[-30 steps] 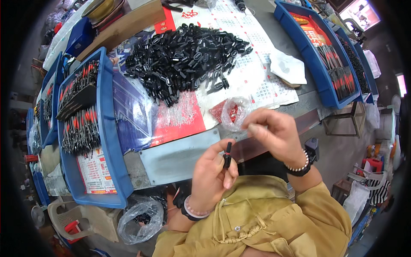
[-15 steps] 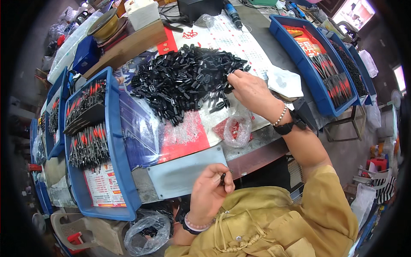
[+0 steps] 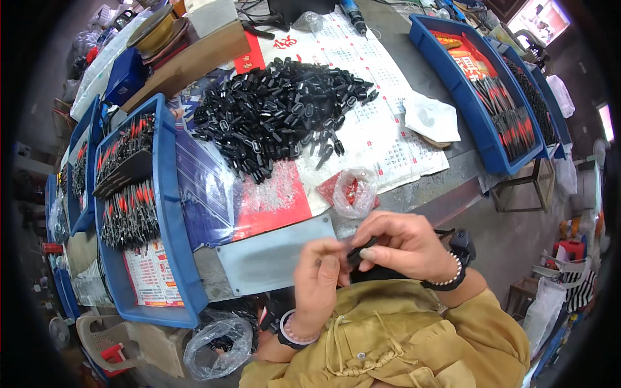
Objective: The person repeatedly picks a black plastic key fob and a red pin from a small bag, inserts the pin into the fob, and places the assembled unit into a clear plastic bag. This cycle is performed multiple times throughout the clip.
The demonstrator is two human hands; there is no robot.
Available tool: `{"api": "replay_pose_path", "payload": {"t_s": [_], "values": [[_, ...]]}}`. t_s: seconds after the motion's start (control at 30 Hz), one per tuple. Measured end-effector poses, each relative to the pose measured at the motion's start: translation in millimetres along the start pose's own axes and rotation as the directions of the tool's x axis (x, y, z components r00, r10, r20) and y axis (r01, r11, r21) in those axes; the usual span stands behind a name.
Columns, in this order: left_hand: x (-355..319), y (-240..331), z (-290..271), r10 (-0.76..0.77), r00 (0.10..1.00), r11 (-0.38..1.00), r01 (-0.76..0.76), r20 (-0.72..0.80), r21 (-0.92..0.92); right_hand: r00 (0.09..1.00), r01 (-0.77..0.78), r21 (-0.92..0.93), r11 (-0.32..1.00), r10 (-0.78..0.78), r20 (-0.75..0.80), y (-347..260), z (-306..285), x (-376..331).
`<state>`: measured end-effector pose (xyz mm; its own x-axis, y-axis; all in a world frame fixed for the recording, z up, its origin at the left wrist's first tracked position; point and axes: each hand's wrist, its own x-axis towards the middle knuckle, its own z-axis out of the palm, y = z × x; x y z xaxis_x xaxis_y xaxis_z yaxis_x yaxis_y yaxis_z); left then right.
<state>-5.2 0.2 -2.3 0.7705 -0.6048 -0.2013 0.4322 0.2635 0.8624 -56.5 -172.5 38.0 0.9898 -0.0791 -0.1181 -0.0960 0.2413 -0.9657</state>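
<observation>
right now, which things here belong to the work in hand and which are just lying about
Likely in use:
- black part in the right hand, left hand against it
- heap of black parts
- clear bag with red bits

Probably just lying about:
- blue-bodied tool
- blue container
- pale chair

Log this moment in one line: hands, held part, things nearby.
right hand: pinching black part | left hand: beside it, grip unclear | bag of red bits: beyond hands | black pile: on papers
</observation>
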Motion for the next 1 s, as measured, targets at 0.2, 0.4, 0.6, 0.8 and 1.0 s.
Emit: {"api": "replay_pose_path", "payload": {"t_s": [0.2, 0.4, 0.6, 0.8, 1.0], "values": [[-2, 2, 3, -0.019, 0.986, 0.955, -0.03, 0.165, 0.294, 0.953, 0.265, -0.502, 0.823, -0.304, 0.004, 18, 2, -3], [-7, 4, -3, -0.208, 0.968, 0.978, 0.201, 0.144, 0.061, 0.931, 0.215, -0.74, 0.637, -0.363, -0.042, -2, -32, 18], [-6, 2, -7, -0.181, 0.972, 0.983, 0.186, 0.149, -0.016, 0.951, 0.196, -0.941, 0.277, -0.288, 0.113, 13, -40, 54], [-5, 3, -8, -0.192, 0.974, 0.98, 0.197, 0.117, -0.027, 0.98, 0.116, -0.984, 0.136, -0.175, 0.091, 22, -34, 73], [-3, 3, -12, -0.226, 0.963, 0.972, 0.233, 0.149, -0.034, 0.987, 0.099, -0.977, 0.189, -0.142, 0.072, 14, -32, 71]]}}
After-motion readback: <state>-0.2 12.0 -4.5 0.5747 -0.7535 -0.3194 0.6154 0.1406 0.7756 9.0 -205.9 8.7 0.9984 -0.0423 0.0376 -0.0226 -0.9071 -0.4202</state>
